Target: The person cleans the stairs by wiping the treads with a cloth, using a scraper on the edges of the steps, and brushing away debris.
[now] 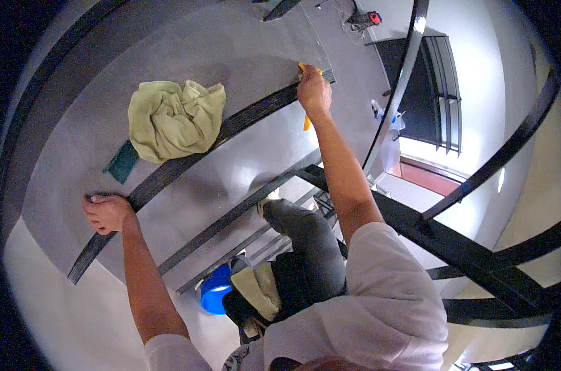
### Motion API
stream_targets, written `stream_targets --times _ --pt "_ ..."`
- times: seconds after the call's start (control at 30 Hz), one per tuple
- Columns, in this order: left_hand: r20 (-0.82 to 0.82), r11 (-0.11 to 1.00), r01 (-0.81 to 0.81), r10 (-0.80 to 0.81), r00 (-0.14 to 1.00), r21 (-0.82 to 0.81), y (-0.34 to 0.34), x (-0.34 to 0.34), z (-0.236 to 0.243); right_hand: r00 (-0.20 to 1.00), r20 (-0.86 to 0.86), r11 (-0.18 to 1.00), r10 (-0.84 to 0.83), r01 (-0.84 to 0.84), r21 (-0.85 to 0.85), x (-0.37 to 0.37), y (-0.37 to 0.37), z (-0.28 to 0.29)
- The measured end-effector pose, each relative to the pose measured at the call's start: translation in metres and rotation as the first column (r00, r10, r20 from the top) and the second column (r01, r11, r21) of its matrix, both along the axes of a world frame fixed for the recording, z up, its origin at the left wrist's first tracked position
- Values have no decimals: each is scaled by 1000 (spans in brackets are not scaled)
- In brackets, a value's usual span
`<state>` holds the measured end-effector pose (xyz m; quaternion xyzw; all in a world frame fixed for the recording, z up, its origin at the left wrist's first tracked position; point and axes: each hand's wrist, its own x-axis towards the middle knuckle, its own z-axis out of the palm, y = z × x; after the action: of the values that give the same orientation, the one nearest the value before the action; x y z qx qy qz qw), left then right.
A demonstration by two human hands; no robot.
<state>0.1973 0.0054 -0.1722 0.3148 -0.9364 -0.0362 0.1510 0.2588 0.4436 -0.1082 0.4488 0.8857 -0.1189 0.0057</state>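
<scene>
My left hand [107,214] leans on the stair tread by the left part of its black ribbed edge strip [256,119]; its fingers are loosely bent and hold nothing that I can see. My right hand [314,91] is closed around a yellow tool [307,123] at the strip's far right end. Yellow shows above and below the fist, but the grip hides what kind of tool it is. Between my hands, a crumpled olive-green cloth [175,120] lies on the tread against the strip. A dark green scouring pad [121,162] sticks out beside the cloth.
Lower steps with black edge strips [225,221] descend toward me. A blue bucket [215,290] stands below, by my legs. Black curved railings [497,154] run along the right. A black and red device [364,21] with a cable lies on the floor at the far right.
</scene>
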Motion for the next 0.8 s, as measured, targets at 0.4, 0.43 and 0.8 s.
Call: stream_targets --times 0.4,0.43,0.8 --pt "-10 1000 25 -25 1000 -13 -4 -1 -5 984 -159 995 -82 89 38 16 17 16" --pt "-19 999 31 -31 999 -6 -1 -1 -5 970 -222 993 -98 112 49 13 24 14" --pt "1 998 51 -51 999 37 16 -7 -12 999 49 979 -6 -5 203 -60 175 -40"
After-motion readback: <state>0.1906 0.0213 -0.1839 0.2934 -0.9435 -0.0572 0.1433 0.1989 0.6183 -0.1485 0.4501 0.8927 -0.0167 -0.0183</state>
